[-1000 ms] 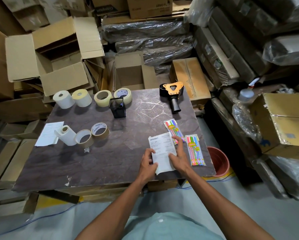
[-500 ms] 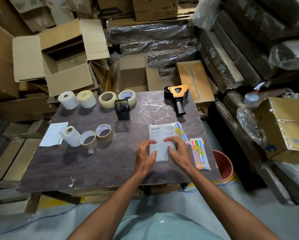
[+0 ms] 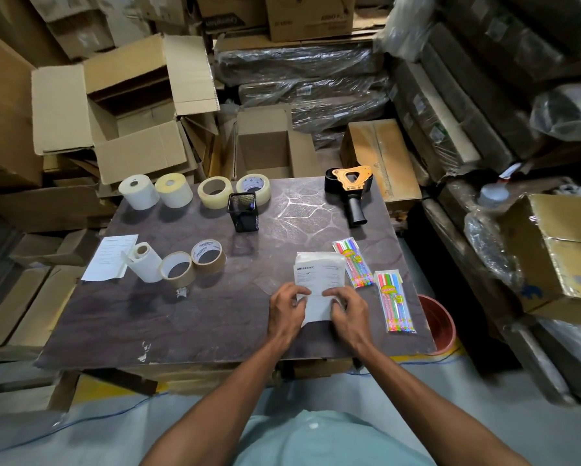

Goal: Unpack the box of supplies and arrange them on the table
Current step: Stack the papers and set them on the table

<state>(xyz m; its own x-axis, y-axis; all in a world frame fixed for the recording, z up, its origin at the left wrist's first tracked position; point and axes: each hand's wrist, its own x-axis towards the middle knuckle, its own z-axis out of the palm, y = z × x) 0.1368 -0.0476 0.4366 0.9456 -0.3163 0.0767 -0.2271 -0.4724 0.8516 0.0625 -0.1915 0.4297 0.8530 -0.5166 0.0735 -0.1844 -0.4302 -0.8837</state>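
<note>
My left hand (image 3: 287,307) and right hand (image 3: 349,309) both grasp the white paper packet (image 3: 319,274) on the table (image 3: 215,314); pen packs (image 3: 395,301) lie at three o'clock.

A red bucket (image 3: 438,322) stands on the floor just beside the table's (image 3: 215,314) right near corner. Behind the table, a pile of brown boxes (image 3: 121,105) sits with flaps open. Bundles wrapped in clear plastic (image 3: 302,82) are stacked behind the table too.
</note>
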